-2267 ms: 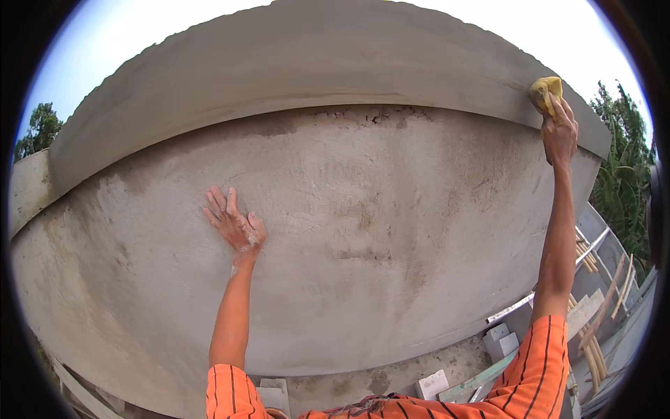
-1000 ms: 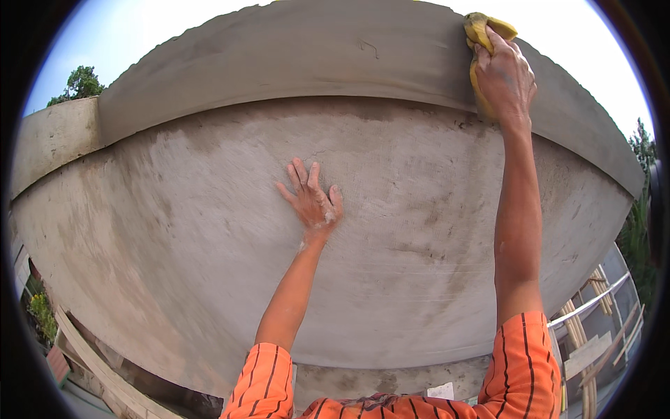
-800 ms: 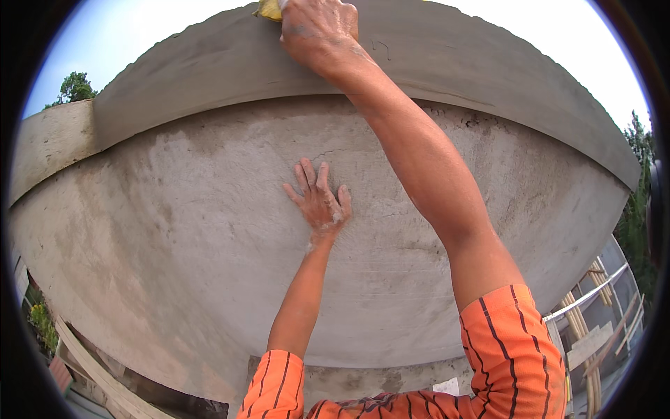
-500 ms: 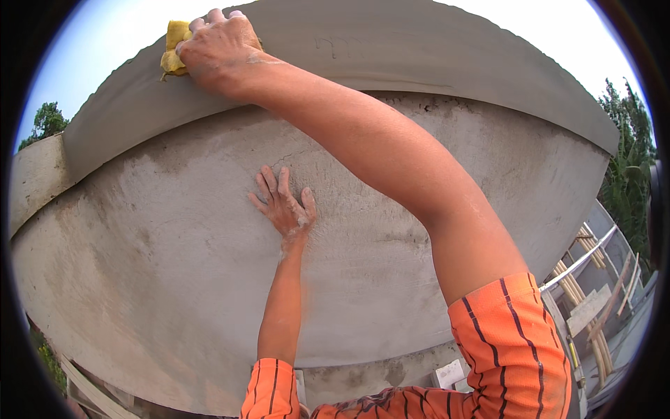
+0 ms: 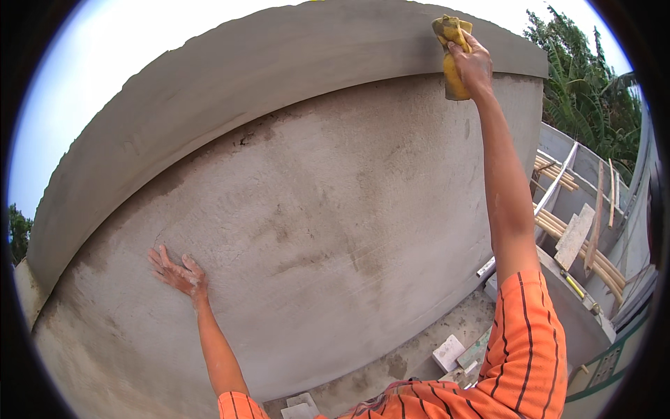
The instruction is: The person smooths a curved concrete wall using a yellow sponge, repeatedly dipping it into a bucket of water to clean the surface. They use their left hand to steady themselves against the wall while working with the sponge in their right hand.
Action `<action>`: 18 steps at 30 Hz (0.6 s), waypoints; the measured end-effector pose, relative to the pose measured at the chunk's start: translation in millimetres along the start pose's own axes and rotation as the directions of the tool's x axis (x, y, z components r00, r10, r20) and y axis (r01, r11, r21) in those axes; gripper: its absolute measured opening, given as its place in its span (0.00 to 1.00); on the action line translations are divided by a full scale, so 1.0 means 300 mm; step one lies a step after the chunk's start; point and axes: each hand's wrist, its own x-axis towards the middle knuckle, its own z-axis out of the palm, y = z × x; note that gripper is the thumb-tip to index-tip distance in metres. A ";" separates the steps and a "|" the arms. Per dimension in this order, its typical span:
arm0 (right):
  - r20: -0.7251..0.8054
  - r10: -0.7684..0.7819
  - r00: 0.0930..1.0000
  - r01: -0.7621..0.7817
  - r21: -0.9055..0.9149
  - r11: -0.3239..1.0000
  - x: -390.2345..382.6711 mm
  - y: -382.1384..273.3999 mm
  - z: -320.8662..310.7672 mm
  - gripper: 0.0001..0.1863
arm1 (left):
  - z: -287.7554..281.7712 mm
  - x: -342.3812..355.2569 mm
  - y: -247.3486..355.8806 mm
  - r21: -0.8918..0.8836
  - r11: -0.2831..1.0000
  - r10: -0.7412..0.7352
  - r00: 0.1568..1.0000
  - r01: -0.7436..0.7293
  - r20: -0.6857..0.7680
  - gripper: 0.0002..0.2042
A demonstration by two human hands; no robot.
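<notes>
My right hand (image 5: 473,64) is raised at the upper right, its fingers closed round a soft yellow sponge (image 5: 455,82) smeared with grey. The sponge is at the lower part of a smooth grey plastered band (image 5: 279,59) that runs along the top of the wall and juts out slightly. Lower down on the left, my left hand (image 5: 180,272) rests with spread fingers on the rougher, paler wall face (image 5: 314,209). Grey dust or plaster coats its fingers, and it holds nothing.
Below the wall on the right lie a pale block (image 5: 449,353) and bits of board. Bamboo poles (image 5: 586,244), planks (image 5: 576,237) and a white pole (image 5: 558,178) stand beyond the wall's right end. Trees (image 5: 586,98) rise behind them.
My right hand has carried the sponge from the upper left along the band to its right end. The view has swung right; my left hand stays spread on the wall.
</notes>
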 end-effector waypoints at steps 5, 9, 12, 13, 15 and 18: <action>0.004 0.186 0.983 -0.121 0.775 0.621 -0.027 0.226 -0.164 0.20 | 0.023 -0.006 0.017 -0.005 0.997 -0.073 0.997 0.073 -0.007 0.28; 0.016 -0.092 0.996 0.049 0.750 0.660 -0.172 -0.086 0.009 0.24 | 0.080 0.024 0.169 -0.078 0.988 -0.139 0.988 0.134 -0.063 0.29; -0.091 -0.594 0.799 0.574 0.408 0.710 -0.321 -0.381 0.176 0.28 | 0.128 0.053 0.508 -0.152 0.988 -0.028 1.000 0.029 0.012 0.30; -0.076 -0.689 0.721 0.656 0.397 0.642 -0.374 -0.484 0.197 0.28 | 0.153 0.064 0.603 -0.127 0.992 -0.012 0.999 0.018 0.045 0.30; -0.022 -0.844 0.536 0.799 0.335 0.499 -0.481 -0.671 0.265 0.24 | 0.156 0.076 0.668 -0.077 0.997 0.006 0.997 0.000 0.079 0.30; 0.071 -0.936 0.344 0.887 0.301 0.349 -0.603 -0.885 0.344 0.21 | 0.145 0.089 0.655 -0.044 0.999 0.018 0.997 -0.014 0.080 0.29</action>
